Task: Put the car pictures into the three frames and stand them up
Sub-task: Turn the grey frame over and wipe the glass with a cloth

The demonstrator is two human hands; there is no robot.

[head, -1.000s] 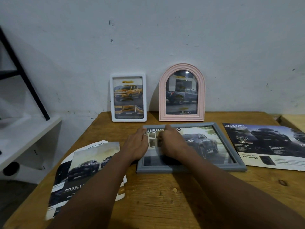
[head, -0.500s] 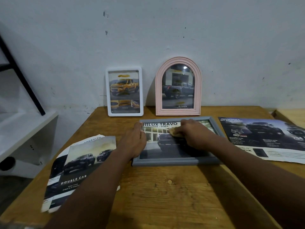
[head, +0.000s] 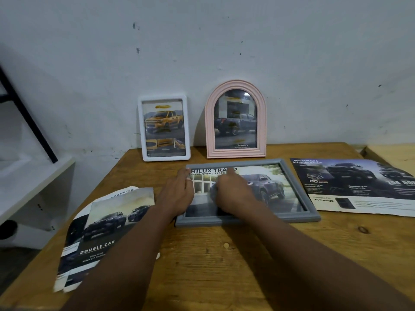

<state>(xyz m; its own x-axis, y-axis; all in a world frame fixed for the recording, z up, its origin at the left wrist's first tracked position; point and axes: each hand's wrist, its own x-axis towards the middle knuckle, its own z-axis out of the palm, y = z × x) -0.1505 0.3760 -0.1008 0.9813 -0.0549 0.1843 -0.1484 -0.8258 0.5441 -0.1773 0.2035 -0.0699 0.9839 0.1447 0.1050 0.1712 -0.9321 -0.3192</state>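
Note:
A grey frame point(head: 247, 218) lies flat on the wooden table point(head: 224, 265), with a dark pickup picture point(head: 269, 187) under its glass. My left hand point(head: 177, 194) rests flat on the frame's left edge, fingers straight. My right hand point(head: 233, 191) lies on the glass over the picture with one finger stretched forward; it is blurred, so its grip is unclear. A white frame point(head: 165, 127) with a yellow pickup and a pink arched frame point(head: 235, 120) with a dark pickup stand against the wall behind.
Loose car brochure sheets point(head: 101, 232) lie at the table's left front, under my left forearm. Another brochure sheet point(head: 359, 187) lies right of the grey frame. A white shelf point(head: 33, 182) stands left of the table, and a second wooden surface point(head: 393, 153) at far right.
My right hand slid right across the glass, then back left toward my left hand. My left hand stayed on the frame's left edge, and the frame still lies flat.

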